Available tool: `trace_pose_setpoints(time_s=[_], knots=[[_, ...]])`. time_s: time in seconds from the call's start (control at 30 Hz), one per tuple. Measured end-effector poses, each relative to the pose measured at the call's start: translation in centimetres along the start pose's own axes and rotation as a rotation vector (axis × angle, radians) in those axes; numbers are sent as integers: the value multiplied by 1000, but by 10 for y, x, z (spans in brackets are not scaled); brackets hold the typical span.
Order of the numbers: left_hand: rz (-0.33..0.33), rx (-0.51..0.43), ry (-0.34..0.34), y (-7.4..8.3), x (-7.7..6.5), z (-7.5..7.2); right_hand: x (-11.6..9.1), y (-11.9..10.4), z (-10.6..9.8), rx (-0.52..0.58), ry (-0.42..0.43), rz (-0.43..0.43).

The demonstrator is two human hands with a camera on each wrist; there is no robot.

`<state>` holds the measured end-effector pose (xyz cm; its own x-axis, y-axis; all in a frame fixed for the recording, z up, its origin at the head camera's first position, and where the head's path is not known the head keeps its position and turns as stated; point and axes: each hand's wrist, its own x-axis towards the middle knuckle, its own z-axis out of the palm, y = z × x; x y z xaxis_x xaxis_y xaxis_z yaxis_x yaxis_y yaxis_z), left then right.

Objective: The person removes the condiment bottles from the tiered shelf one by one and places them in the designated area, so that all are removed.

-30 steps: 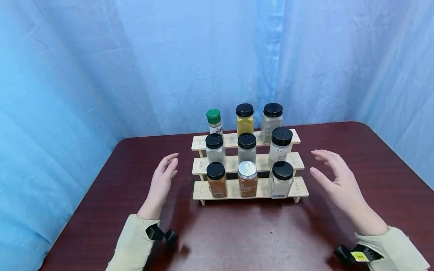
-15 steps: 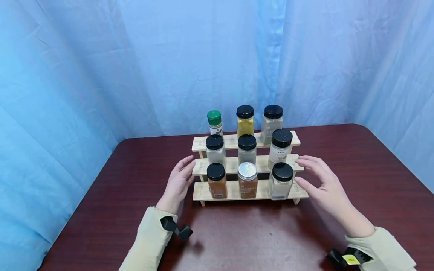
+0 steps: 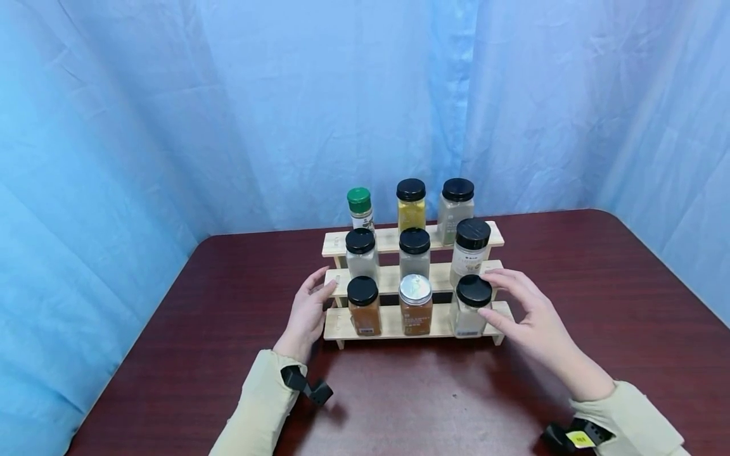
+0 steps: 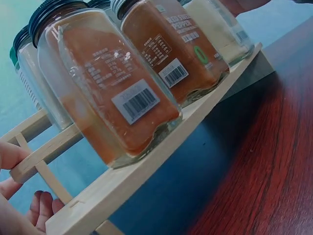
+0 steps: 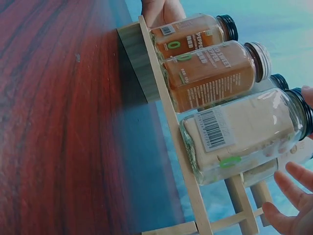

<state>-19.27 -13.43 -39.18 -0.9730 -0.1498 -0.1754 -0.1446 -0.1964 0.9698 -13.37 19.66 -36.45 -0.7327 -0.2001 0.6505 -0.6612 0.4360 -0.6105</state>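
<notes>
On the table stands a three-tier wooden spice rack holding several jars. My left hand grips the rack's left end, its thumb at the end of the middle shelf; in the left wrist view, curled fingers show beyond the side frame. My right hand is at the front right jar of pale powder, with its thumb and index fingertip close around the black lid. In the right wrist view the other fingers are spread beside that jar.
The bottom shelf also carries an orange-brown powder jar and a silver-lidded red sweet pepper jar. Higher up are a green-capped bottle, a yellow powder jar and several black-lidded jars. Blue curtains surround the dark red table.
Both hands have moved inward from the sides. The left has reached and taken hold of the rack's left end; the right has come to the front right jar's lid.
</notes>
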Motion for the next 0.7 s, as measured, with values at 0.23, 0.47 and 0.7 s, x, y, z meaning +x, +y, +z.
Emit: trace_pose_setpoints(time_s=[0.23, 0.47, 0.7], knots=[[-1, -3, -24, -2, 1, -3, -3, -1, 7, 3, -42, 69], [20, -12, -30, -5, -1, -7, -7, 1, 16, -71, -72, 171], [22, -35, -53, -5, 1, -8, -9, 0, 20, -104, -58, 188]])
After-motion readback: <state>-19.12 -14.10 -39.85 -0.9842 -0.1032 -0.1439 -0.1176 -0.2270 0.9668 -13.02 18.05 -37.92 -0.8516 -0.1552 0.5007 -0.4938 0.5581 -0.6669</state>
